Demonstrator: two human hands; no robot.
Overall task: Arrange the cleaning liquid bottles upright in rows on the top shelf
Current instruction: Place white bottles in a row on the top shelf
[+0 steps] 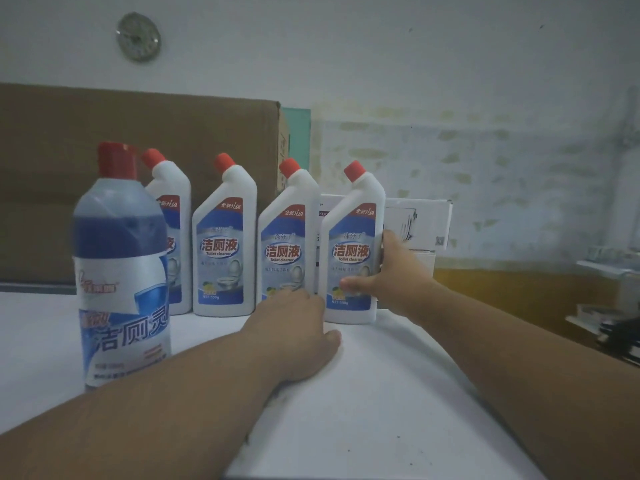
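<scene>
The right hand gripped the rightmost white angled-neck plastic toilet-cleaner bottle, upright on the white top shelf, fingers around its smooth, probably weighty body; the left hand rested, fingers loose, beside its base.

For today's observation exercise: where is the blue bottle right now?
In the head view, the blue bottle stands upright at front left of the shelf, ahead of the leftmost white bottle, left of the left hand.

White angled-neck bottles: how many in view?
4, in one row on the shelf: far-left bottle, half hidden behind the blue bottle; second; third; rightmost, gripped by the right hand. More may be hidden.
</scene>
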